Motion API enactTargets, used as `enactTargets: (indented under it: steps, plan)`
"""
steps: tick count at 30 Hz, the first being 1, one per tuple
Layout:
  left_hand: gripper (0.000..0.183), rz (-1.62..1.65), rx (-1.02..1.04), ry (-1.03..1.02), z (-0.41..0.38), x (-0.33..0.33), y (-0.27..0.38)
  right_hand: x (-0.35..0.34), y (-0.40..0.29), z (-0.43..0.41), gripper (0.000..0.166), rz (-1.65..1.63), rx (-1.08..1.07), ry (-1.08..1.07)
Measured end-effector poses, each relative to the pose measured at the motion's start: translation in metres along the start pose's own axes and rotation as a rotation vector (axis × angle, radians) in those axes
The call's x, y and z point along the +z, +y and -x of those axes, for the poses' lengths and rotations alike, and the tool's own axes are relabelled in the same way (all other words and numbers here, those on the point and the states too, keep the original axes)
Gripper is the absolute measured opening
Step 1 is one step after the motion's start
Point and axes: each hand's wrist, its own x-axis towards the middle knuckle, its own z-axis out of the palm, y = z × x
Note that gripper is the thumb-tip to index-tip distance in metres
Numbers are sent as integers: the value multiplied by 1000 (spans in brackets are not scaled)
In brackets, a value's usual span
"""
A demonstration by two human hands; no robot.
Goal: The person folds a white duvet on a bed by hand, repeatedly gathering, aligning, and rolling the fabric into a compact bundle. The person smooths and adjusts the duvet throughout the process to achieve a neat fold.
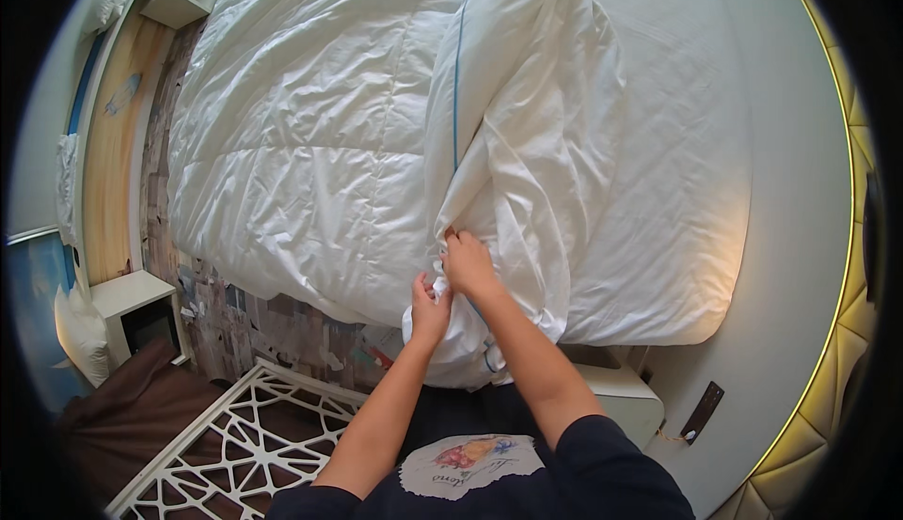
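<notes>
A quilted white duvet [303, 167] spreads over the left part of the bed. Along its right side lies a bunched white duvet cover [543, 139] with blue piping and a blue mark near the top. My right hand [467, 260] grips a fold of the cover at the near edge, fingers curled into the cloth. Just below and left of it, my left hand [429, 314] pinches a gathered white bit of fabric; whether that is the duvet or the cover I cannot tell. Loose cloth hangs over the bed's edge beneath both hands.
A sheeted mattress [670, 132] extends to the right, beside a padded yellow headboard [832, 358]. A white bedside cabinet [621, 396] stands near right, below a wall socket panel [704, 411]. At near left are a white lattice screen [261, 453], brown cloth [141, 407] and a white cabinet [134, 291].
</notes>
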Motion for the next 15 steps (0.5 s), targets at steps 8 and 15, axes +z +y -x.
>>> enactTargets:
  steps: [8, 15]
  plan:
    - [97, -589, 156, 137, 51, 51, 49, -72, 35, 2, 34, 148, -49, 677]
    - [55, -111, -32, -100, 4, 35, -3, -56, 101, 25, 22, -171, 256, 519]
